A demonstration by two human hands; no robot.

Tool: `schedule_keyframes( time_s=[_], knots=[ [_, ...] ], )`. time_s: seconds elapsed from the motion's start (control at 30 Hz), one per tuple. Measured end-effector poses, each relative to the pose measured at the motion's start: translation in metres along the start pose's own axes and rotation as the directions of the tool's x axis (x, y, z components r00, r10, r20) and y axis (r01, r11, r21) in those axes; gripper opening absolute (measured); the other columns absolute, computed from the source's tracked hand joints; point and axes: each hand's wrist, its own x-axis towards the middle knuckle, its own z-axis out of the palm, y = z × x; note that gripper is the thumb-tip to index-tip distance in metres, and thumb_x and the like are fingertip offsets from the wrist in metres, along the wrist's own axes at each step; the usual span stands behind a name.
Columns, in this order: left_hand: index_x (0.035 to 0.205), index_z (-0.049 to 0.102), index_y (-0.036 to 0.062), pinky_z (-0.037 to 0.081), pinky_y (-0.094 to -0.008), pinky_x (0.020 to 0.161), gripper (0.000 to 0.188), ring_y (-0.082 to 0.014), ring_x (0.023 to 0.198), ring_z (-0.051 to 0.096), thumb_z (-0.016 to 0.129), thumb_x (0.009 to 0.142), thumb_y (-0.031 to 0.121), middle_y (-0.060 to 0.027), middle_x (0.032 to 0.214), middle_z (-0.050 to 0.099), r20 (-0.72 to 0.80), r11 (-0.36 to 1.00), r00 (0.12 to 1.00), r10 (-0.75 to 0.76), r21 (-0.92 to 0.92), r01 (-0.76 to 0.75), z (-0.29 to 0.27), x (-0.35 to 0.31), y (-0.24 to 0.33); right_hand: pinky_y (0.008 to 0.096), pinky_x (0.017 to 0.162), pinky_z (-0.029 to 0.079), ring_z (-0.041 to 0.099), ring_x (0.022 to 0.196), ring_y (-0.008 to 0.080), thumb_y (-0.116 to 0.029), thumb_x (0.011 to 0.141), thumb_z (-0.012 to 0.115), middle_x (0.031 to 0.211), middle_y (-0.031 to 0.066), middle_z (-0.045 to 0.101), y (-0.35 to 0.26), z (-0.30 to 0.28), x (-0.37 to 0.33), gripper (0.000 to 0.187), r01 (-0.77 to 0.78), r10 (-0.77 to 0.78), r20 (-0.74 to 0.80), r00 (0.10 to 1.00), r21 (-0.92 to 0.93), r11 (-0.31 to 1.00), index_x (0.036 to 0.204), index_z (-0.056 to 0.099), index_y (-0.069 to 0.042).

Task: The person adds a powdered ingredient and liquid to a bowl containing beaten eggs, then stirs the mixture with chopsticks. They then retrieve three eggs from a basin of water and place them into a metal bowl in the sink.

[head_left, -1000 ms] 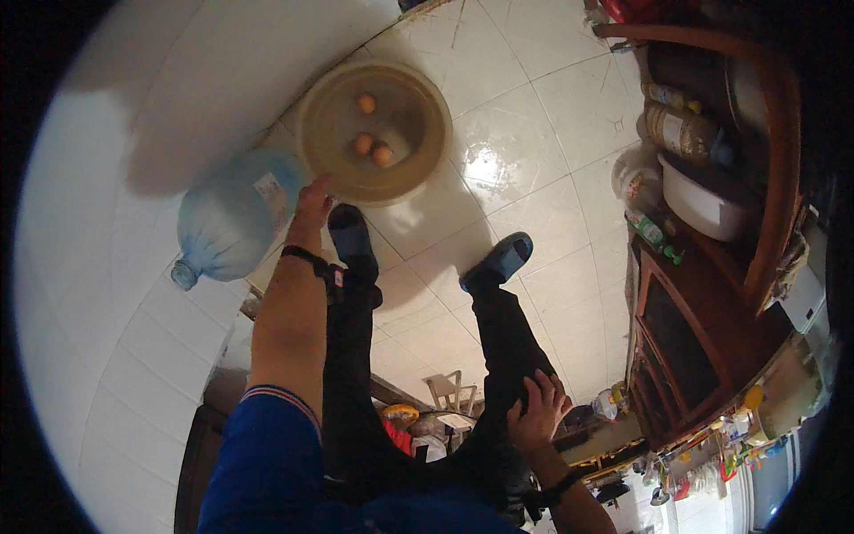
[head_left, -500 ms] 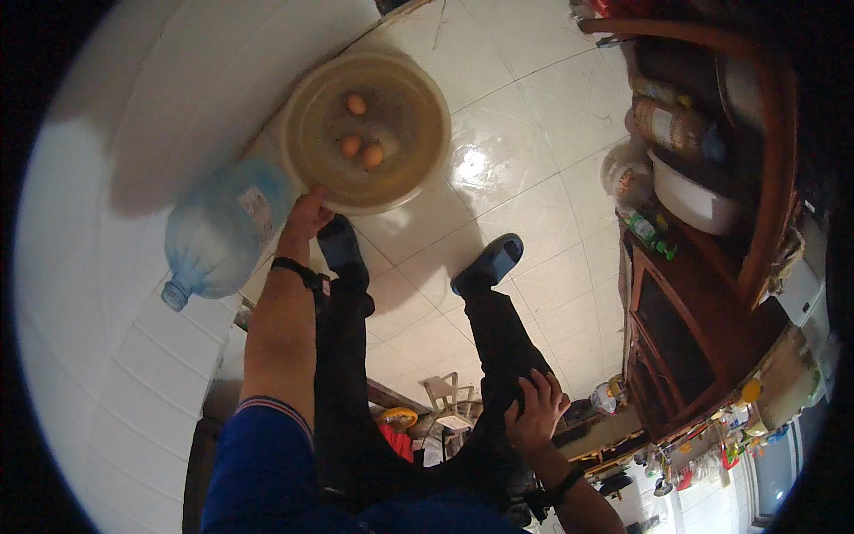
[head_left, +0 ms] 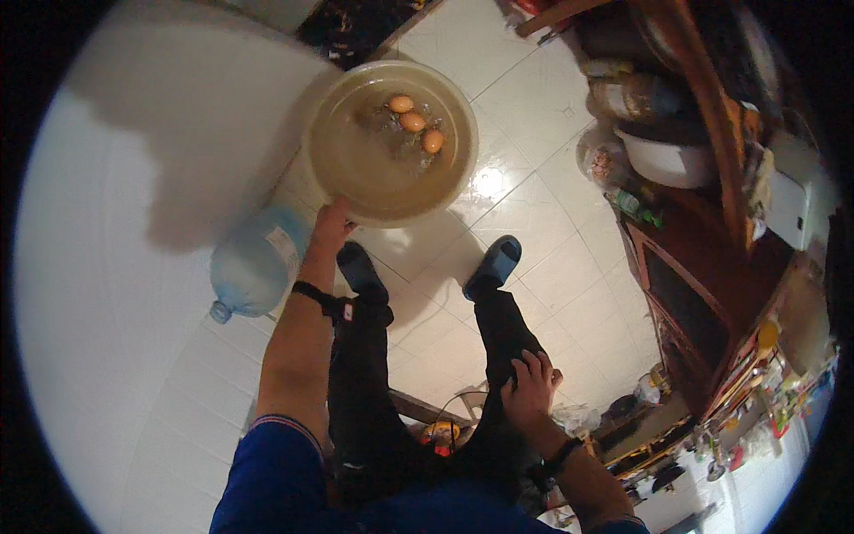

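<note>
A wide beige basin (head_left: 322, 169) of water with dark bits in it sits on the tiled floor ahead of my feet. Three brown eggs (head_left: 412, 122) lie close together in its far right part, and ripples show around them. My left hand (head_left: 332, 223) is closed on the basin's near left rim, with the fingers partly hidden. My right hand (head_left: 531, 385) rests on my right knee, its fingers spread and nothing in it.
A large clear blue water bottle (head_left: 253, 267) lies beside my left forearm, against the white wall (head_left: 107, 294). At the right stands a brown wooden cabinet (head_left: 703, 249) with a white bowl (head_left: 667, 158), jars and a green bottle (head_left: 633, 206). My slippered feet are near the basin.
The eggs have shifted from the middle toward the basin's right side, and the water is now rippled. My left hand keeps its hold on the rim. The whole view has turned slightly.
</note>
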Motion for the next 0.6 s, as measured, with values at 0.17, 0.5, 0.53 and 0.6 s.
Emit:
schedule_keyframes(
  time_s=[0.17,0.5,0.53,0.6],
  knots=[
    [0.112,0.064,-0.0032,0.054,-0.038,0.061,0.041,-0.0235,0.071,0.063,0.066,0.097,0.035,-0.0139,0.084,0.065,-0.032,0.994,0.999,0.03,0.103,-0.027,0.057,-0.117,0.058,0.0589,0.105,0.04,0.052,0.133,0.0368,-0.021,0.085,0.07,0.136,0.015,0.062,0.006,0.002,-0.004,0.044,-0.094,0.09,0.073,0.993,0.058,0.994,0.127,0.067,-0.007],
    [0.125,0.06,-0.0019,0.057,-0.0349,0.064,0.041,-0.0224,0.086,0.067,0.066,0.096,0.026,-0.0141,0.11,0.067,0.258,0.947,0.966,0.021,0.306,-0.102,0.097,-0.358,0.129,0.0406,0.088,0.053,0.068,0.1,0.0285,-0.051,0.102,0.063,0.117,0.0157,0.07,-0.072,-0.111,-0.049,0.064,-0.154,0.289,0.112,0.951,0.98,0.129,0.141,0.052,-0.002],
    [0.127,0.06,-0.0014,0.058,-0.0346,0.065,0.041,-0.0226,0.088,0.068,0.066,0.096,0.025,-0.0136,0.112,0.067,0.283,0.941,0.959,0.019,0.319,-0.113,0.1,-0.382,0.132,0.0373,0.086,0.052,0.066,0.101,0.0245,-0.052,0.103,0.062,0.117,0.0134,0.069,-0.075,-0.13,-0.061,0.065,-0.155,0.293,0.152,0.944,0.988,-0.014,0.141,0.05,-0.001],
    [0.13,0.059,-0.0002,0.058,-0.0352,0.069,0.041,-0.0229,0.093,0.068,0.065,0.096,0.022,-0.0123,0.116,0.067,0.315,0.932,0.949,0.017,0.339,-0.129,0.104,-0.427,0.142,0.0336,0.082,0.05,0.065,0.101,0.0202,-0.053,0.104,0.06,0.117,0.0111,0.068,-0.083,-0.163,-0.081,0.064,-0.118,0.28,0.185,0.942,0.964,-0.24,0.14,0.049,-0.001]
  ],
)
